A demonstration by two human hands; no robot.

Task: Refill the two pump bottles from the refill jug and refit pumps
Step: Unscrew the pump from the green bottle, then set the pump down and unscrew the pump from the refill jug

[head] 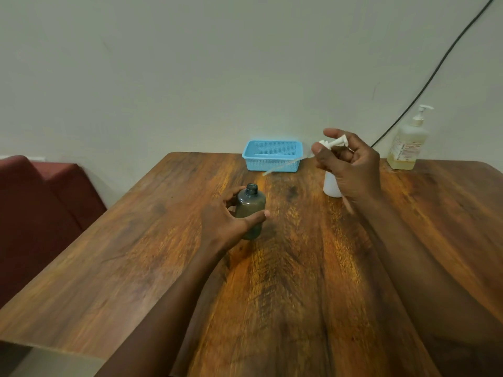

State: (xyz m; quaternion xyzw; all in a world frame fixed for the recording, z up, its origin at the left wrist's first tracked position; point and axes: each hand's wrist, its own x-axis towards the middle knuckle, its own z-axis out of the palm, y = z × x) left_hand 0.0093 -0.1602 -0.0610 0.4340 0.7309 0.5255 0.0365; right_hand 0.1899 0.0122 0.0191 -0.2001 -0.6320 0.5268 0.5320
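A small dark translucent bottle (251, 206) stands upright on the wooden table (136, 240) with its neck uncapped. My left hand (226, 216) grips it around the body. My right hand (351, 164) holds a white pump head (333, 144) in the air, its clear dip tube (283, 165) slanting down to the left. A white bottle (330, 185) stands behind my right hand and is partly hidden by it. At the back right stands a large clear bottle (407, 142) with a white pump fitted and a little yellowish liquid at its bottom.
A blue plastic basket (272, 159) sits at the table's far edge against the wall. A black cable (435, 69) runs down the wall at the right. A dark red seat (35, 213) is left of the table.
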